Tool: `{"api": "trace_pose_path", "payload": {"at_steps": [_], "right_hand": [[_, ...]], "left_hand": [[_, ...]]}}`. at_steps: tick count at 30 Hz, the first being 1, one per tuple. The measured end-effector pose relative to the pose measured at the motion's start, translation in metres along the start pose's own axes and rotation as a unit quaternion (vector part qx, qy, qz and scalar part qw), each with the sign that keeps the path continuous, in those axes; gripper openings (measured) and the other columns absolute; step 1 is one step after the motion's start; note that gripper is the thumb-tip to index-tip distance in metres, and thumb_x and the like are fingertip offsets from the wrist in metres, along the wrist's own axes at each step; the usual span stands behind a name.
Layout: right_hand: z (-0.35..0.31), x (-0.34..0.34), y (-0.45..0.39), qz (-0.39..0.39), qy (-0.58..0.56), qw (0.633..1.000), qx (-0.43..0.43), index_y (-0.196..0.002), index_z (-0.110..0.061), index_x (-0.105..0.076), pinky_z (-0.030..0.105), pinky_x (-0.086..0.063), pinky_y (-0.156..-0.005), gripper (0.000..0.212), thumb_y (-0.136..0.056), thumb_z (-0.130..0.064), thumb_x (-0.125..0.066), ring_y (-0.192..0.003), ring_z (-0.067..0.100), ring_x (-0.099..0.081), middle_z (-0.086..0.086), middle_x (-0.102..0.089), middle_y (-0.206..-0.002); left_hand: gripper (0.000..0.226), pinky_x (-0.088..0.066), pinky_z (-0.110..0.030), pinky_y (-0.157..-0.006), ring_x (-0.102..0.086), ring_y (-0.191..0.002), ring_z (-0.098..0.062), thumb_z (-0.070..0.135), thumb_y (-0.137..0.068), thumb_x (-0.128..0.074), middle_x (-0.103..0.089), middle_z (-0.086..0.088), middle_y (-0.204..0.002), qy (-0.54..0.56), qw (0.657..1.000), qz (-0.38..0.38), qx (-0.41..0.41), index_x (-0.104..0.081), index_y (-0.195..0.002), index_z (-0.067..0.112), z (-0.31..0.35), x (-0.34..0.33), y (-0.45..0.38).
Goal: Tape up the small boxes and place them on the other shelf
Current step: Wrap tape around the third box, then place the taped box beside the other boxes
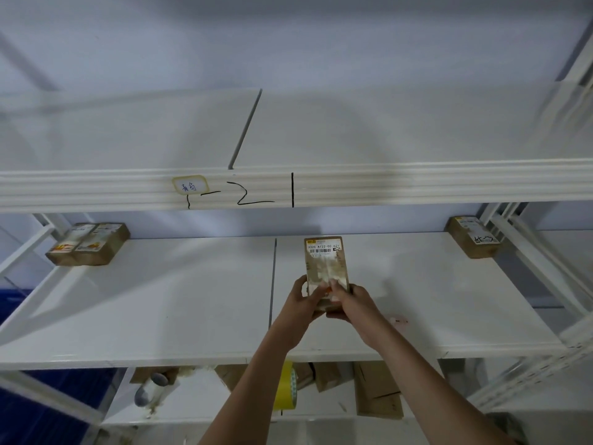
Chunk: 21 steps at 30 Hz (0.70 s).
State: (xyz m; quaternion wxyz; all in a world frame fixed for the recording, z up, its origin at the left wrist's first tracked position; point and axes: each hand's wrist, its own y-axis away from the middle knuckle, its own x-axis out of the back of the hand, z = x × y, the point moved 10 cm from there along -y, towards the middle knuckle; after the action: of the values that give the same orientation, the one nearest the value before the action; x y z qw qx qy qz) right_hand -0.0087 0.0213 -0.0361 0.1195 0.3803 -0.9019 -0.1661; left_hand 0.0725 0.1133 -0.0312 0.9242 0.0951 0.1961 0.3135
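White shelves [160, 300] fill the view; the upper rail [385, 187] bears a handwritten tag and marker strokes like "2" and "1". At left sit 2 taped boxes [88, 244]. Centre, the left hand [303, 301] and right hand [348, 300] grip a brown box [325, 264] above the middle shelf, its barcode label reading "332C A122-00 621". Another box [473, 236] sits far right.

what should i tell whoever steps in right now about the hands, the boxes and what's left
Left hand and right hand both grip the near end of one small box over the middle shelf.
Two boxes sit at its back left, one box at back right.
Yellow tape roll and more cardboard lie on the shelf below.
Left: set this box down, then the rest.
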Motion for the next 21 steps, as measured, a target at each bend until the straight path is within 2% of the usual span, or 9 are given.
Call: {"api": "trace_pose_path", "payload": {"at_steps": [4,9,11,13,17,19,21], "right_hand": [[-0.003,-0.003,0.004,0.009,0.049,0.999,0.013,-0.121,-0.012,-0.059,0.038,-0.061,-0.085,0.038,-0.103,-0.043,-0.049,-0.096,0.022,-0.071,0.006,-0.071,-0.107],[0.000,0.001,0.005,0.043,0.026,0.999,-0.001,-0.113,-0.014,-0.059,0.036,-0.060,-0.083,0.033,-0.102,-0.044,-0.052,-0.090,0.022,-0.071,0.002,-0.071,-0.099],[0.004,0.007,0.004,0.070,0.004,0.997,-0.011,-0.114,-0.012,-0.058,0.035,-0.061,-0.078,0.039,-0.096,-0.046,-0.061,-0.089,0.021,-0.071,0.003,-0.070,-0.099],[0.003,0.011,0.004,0.090,0.003,0.996,-0.009,-0.118,-0.012,-0.050,0.030,-0.059,-0.071,0.047,-0.090,-0.046,-0.068,-0.091,0.017,-0.069,0.004,-0.067,-0.104],[-0.004,0.008,0.005,0.086,0.026,0.995,0.032,-0.122,-0.019,-0.042,0.029,-0.058,-0.076,0.053,-0.086,-0.040,-0.075,-0.094,0.013,-0.068,0.001,-0.066,-0.111],[-0.016,-0.001,0.008,0.069,0.057,0.993,0.080,-0.130,-0.028,-0.038,0.018,-0.054,-0.069,0.055,-0.087,-0.032,-0.073,-0.092,0.007,-0.069,-0.004,-0.068,-0.111],[-0.023,-0.013,0.010,0.049,0.034,0.992,0.108,-0.137,-0.037,-0.036,0.015,-0.052,-0.069,0.058,-0.091,-0.030,-0.070,-0.096,0.006,-0.068,-0.008,-0.066,-0.116]], "left_hand": [[0.042,-0.059,-0.037,-0.086,-0.074,-0.094,-0.031,0.020,-0.092,-0.071,-0.076,-0.014,-0.100,-0.026,0.999,0.034,-0.031,-0.057,-0.130,0.012,0.001,0.007,0.000],[0.047,-0.059,-0.042,-0.091,-0.075,-0.092,-0.027,0.025,-0.091,-0.073,-0.075,-0.014,-0.105,-0.052,0.997,0.051,-0.037,-0.055,-0.132,0.010,0.000,0.009,-0.005],[0.053,-0.058,-0.040,-0.092,-0.074,-0.094,-0.021,0.031,-0.092,-0.071,-0.073,-0.010,-0.112,-0.068,0.995,0.066,-0.032,-0.046,-0.138,0.020,-0.002,0.010,-0.006],[0.069,-0.060,-0.039,-0.088,-0.073,-0.097,-0.019,0.040,-0.091,-0.069,-0.068,-0.009,-0.121,-0.110,0.989,0.085,-0.047,-0.034,-0.150,0.029,-0.001,0.014,-0.007],[0.055,-0.062,-0.030,-0.072,-0.073,-0.096,-0.017,0.043,-0.095,-0.062,-0.064,-0.009,-0.125,-0.110,0.982,0.124,-0.092,-0.041,-0.145,0.034,0.010,0.024,-0.003],[0.051,-0.061,-0.029,-0.072,-0.071,-0.099,-0.016,0.044,-0.099,-0.055,-0.065,-0.007,-0.125,-0.098,0.984,0.116,-0.090,-0.039,-0.146,0.035,0.015,0.024,-0.003],[0.048,-0.061,-0.034,-0.077,-0.071,-0.098,-0.015,0.046,-0.101,-0.049,-0.067,-0.002,-0.122,-0.068,0.988,0.115,-0.071,-0.036,-0.146,0.036,0.017,0.029,-0.002]]}}
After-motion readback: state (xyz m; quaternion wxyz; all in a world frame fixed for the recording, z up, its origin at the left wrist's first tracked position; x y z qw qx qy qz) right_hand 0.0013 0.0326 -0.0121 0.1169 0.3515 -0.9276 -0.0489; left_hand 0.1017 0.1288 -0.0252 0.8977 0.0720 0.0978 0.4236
